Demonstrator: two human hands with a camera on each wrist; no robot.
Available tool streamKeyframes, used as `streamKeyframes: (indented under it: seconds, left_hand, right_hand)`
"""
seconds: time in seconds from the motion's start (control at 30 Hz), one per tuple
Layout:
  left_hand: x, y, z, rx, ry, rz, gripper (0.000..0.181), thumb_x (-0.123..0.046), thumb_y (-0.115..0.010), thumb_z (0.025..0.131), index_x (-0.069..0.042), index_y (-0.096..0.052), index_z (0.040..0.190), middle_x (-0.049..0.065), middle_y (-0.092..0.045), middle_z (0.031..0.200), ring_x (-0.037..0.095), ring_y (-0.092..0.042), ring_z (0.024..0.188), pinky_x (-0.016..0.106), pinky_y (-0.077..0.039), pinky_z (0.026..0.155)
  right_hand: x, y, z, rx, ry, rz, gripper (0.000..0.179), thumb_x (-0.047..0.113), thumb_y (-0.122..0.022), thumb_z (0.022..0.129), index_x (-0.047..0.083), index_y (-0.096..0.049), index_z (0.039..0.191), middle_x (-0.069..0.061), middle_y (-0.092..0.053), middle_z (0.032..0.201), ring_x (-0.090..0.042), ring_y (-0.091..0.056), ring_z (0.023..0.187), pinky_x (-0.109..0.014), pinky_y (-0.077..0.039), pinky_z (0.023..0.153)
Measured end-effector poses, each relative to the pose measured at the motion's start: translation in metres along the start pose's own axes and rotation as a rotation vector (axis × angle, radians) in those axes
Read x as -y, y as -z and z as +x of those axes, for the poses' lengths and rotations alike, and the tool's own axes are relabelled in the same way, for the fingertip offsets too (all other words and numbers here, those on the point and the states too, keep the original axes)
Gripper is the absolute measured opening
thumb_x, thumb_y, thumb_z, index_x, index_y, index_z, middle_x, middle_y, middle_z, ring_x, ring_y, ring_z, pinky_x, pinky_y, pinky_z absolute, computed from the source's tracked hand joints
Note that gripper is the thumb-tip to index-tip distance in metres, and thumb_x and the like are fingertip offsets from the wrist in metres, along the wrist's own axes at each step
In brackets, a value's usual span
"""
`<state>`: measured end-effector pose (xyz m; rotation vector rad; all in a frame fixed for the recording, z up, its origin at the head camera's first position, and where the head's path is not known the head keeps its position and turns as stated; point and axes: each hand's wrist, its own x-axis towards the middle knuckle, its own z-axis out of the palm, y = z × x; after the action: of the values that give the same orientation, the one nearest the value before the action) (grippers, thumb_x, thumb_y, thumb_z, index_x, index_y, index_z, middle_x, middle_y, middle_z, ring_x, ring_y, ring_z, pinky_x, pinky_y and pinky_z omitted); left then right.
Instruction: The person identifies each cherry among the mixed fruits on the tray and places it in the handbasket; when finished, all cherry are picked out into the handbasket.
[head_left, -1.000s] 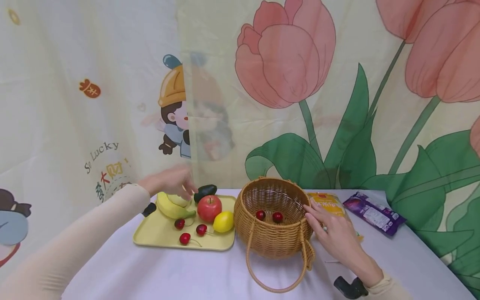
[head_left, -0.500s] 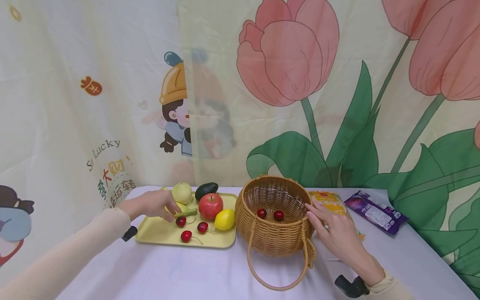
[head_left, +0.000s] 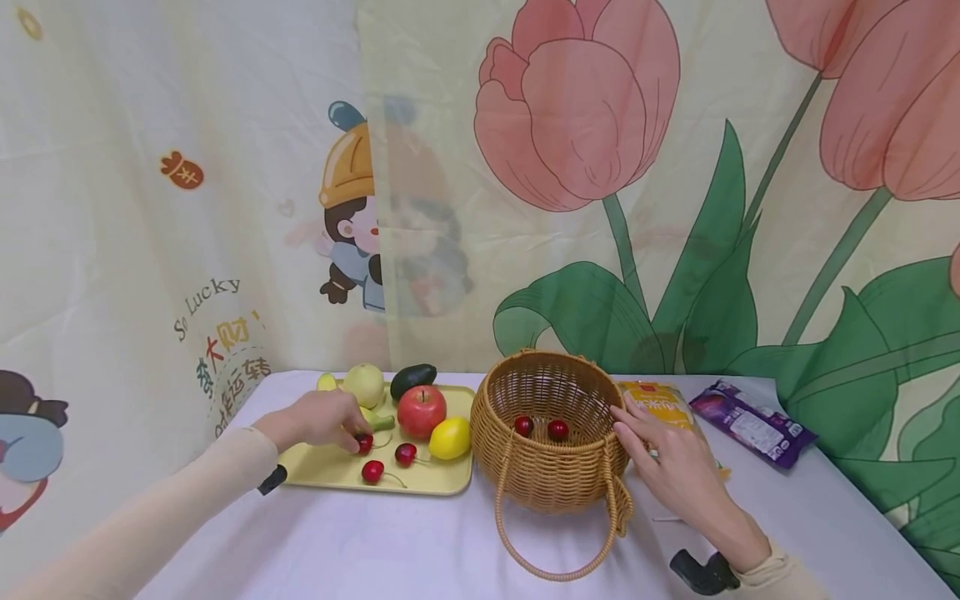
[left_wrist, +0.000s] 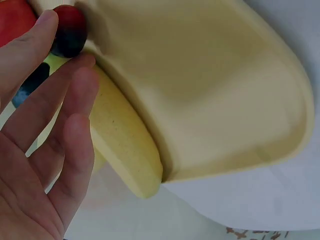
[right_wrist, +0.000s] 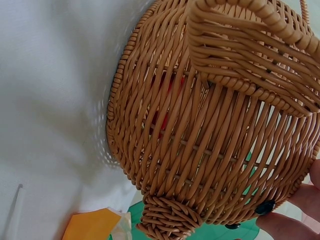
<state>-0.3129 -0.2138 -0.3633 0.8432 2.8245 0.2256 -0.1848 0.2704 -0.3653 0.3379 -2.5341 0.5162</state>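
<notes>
Near the front of the yellow tray (head_left: 330,477), my left hand (head_left: 324,418) pinches a dark red cherry (head_left: 364,442) between thumb and forefinger. Seen from the left wrist, the cherry (left_wrist: 70,32) sits at the thumb tip, and the other fingers spread over a banana (left_wrist: 120,132). Two more cherries, one (head_left: 406,454) and another (head_left: 372,472), lie on the tray. My right hand (head_left: 678,462) holds the rim of a round wicker basket (head_left: 551,479) from its right side. Inside the basket are two cherries (head_left: 557,430). The right wrist view shows fingertips (right_wrist: 282,227) against the wicker.
An apple (head_left: 422,412), a lemon (head_left: 450,439), a pale green round fruit (head_left: 363,386) and a dark oval fruit (head_left: 413,382) share the tray. Right of the basket lie an orange packet (head_left: 660,404) and a purple packet (head_left: 752,425). The basket's handle (head_left: 558,575) hangs forward over the tablecloth.
My left hand has moved from above the pale green fruit, past the banana, down and forward to the leftmost cherry, which it now pinches. The right hand stays at the basket rim.
</notes>
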Motion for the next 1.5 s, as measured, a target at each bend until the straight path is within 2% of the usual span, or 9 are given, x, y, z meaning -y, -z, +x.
streamKeyframes:
  seconds: [0.17, 0.5, 0.7, 0.87, 1.1, 1.17, 1.27, 1.37, 1.5]
  left_hand:
    - [0.002, -0.006, 0.001, -0.009, 0.006, -0.005, 0.026, -0.022, -0.087, 0.081, -0.023, -0.083, 0.107, -0.007, -0.081, 0.095, 0.01, -0.073, 0.09, 0.036, -0.055, 0.077]
    - [0.0, -0.008, -0.002, -0.008, 0.018, -0.016, 0.027, -0.022, -0.087, 0.081, -0.02, -0.083, 0.107, -0.004, -0.081, 0.095, 0.013, -0.074, 0.091, 0.038, -0.055, 0.078]
    - [0.0, -0.006, -0.004, -0.016, 0.002, -0.013, 0.026, -0.021, -0.087, 0.081, -0.02, -0.083, 0.107, -0.004, -0.081, 0.095, 0.012, -0.074, 0.09, 0.037, -0.056, 0.077]
    - [0.0, -0.006, -0.002, -0.013, 0.012, -0.024, 0.026, -0.02, -0.086, 0.082, -0.02, -0.083, 0.107, -0.005, -0.081, 0.095, 0.01, -0.072, 0.089, 0.036, -0.055, 0.077]
    - [0.0, -0.006, -0.003, -0.008, 0.015, -0.025, 0.026, -0.02, -0.086, 0.082, -0.019, -0.083, 0.108, -0.005, -0.081, 0.095, 0.011, -0.072, 0.089, 0.037, -0.055, 0.077]
    - [0.0, -0.005, -0.003, -0.004, 0.027, -0.035, 0.025, -0.02, -0.086, 0.082, -0.019, -0.083, 0.108, -0.005, -0.081, 0.096, 0.011, -0.072, 0.09, 0.038, -0.055, 0.079]
    - [0.001, -0.002, -0.004, 0.004, 0.045, -0.057, 0.026, -0.021, -0.086, 0.083, -0.019, -0.083, 0.109, -0.006, -0.081, 0.096, 0.011, -0.073, 0.091, 0.038, -0.055, 0.08]
    - [0.002, 0.005, -0.006, 0.012, 0.051, -0.065, 0.027, -0.022, -0.086, 0.083, -0.019, -0.082, 0.109, -0.007, -0.08, 0.096, 0.011, -0.073, 0.089, 0.037, -0.055, 0.079]
    - [0.001, 0.017, -0.01, 0.029, 0.042, -0.045, 0.026, -0.022, -0.085, 0.084, -0.018, -0.082, 0.11, -0.006, -0.08, 0.095, 0.01, -0.073, 0.086, 0.035, -0.055, 0.075]
  right_hand:
    - [0.0, 0.0, -0.001, 0.001, -0.004, -0.006, 0.037, 0.029, -0.06, 0.104, 0.012, -0.068, 0.136, -0.018, -0.062, 0.141, -0.002, -0.036, 0.045, -0.055, -0.054, 0.078]
    - [0.001, -0.001, -0.002, 0.01, -0.014, 0.001, 0.037, 0.03, -0.06, 0.104, 0.011, -0.067, 0.136, -0.018, -0.061, 0.142, -0.003, -0.035, 0.044, -0.069, -0.049, 0.092]
    - [0.001, -0.002, 0.0, 0.003, -0.003, 0.006, 0.037, 0.027, -0.061, 0.104, 0.009, -0.068, 0.135, -0.019, -0.062, 0.141, -0.011, -0.052, 0.05, -0.072, -0.046, 0.095]
    - [0.001, 0.0, 0.0, 0.004, -0.009, 0.004, 0.038, 0.028, -0.061, 0.104, 0.01, -0.067, 0.136, -0.019, -0.061, 0.142, -0.011, -0.051, 0.051, -0.072, -0.047, 0.095]
    - [0.001, 0.0, -0.001, 0.001, -0.007, 0.003, 0.038, 0.029, -0.06, 0.104, 0.01, -0.067, 0.136, -0.018, -0.061, 0.142, -0.004, -0.042, 0.048, -0.064, -0.053, 0.087]
    - [0.001, 0.0, -0.001, 0.004, -0.01, 0.001, 0.038, 0.03, -0.06, 0.104, 0.011, -0.067, 0.136, -0.018, -0.061, 0.142, -0.004, -0.04, 0.047, -0.054, -0.056, 0.078]
    - [0.001, 0.0, -0.001, 0.013, -0.019, -0.003, 0.038, 0.032, -0.059, 0.105, 0.012, -0.067, 0.136, -0.019, -0.061, 0.143, -0.005, -0.034, 0.045, -0.033, -0.045, 0.06]
    - [0.001, 0.0, -0.001, 0.022, -0.027, -0.004, 0.039, 0.033, -0.058, 0.105, 0.013, -0.067, 0.137, -0.019, -0.06, 0.143, -0.007, -0.029, 0.044, -0.025, -0.029, 0.053]
    - [0.0, 0.0, 0.0, 0.015, -0.024, -0.005, 0.038, 0.033, -0.058, 0.105, 0.013, -0.067, 0.136, -0.018, -0.061, 0.143, -0.005, -0.033, 0.044, -0.026, -0.034, 0.056]
